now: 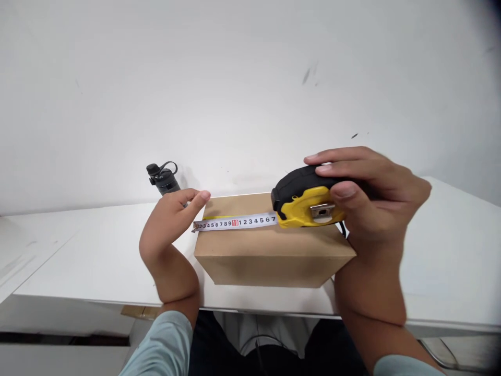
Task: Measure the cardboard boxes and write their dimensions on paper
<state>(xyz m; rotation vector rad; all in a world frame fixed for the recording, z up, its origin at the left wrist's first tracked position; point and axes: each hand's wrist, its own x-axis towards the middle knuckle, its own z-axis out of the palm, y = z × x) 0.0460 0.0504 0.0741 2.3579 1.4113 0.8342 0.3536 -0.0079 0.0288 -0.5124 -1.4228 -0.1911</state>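
Observation:
A brown cardboard box (pixel 254 269) sits near the table's front edge. Across its top runs the white blade (pixel 254 221) of a tape measure (pixel 309 201), with the metal end at the box's left edge and figures up to a 7 past the red 10 showing. My right hand (pixel 376 193) is closed around the black and yellow case, thumb on its near side and fingers over the top. By the far left corner of the box is my left hand (pixel 168 222), thumb stretched out, index finger loosely bent, other fingers hidden. Whether it touches the box I cannot tell.
A dark bottle (pixel 166 180) with a looped cap stands behind my left hand, close to the white wall (pixel 242 94). The white table (pixel 442 261) reaches to both sides. My legs are below its front edge.

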